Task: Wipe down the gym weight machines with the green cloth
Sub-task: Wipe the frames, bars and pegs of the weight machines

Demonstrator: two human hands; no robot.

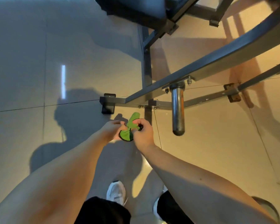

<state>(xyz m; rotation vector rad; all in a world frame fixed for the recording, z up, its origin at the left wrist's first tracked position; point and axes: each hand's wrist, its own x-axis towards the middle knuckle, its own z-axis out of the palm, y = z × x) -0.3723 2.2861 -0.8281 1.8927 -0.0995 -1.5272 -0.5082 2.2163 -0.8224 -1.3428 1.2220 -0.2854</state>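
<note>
At seven o'clock from the steel peg (178, 109): green cloth (127, 136), bunched, gripped by our left hand (111, 130) and right hand (144, 135); we should fold it flat first.

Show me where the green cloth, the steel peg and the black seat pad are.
green cloth (125, 136): head view, lower bunched part.
steel peg (177, 109): head view, middle of shaft.
black seat pad (132, 10): head view, dark surface.
</note>
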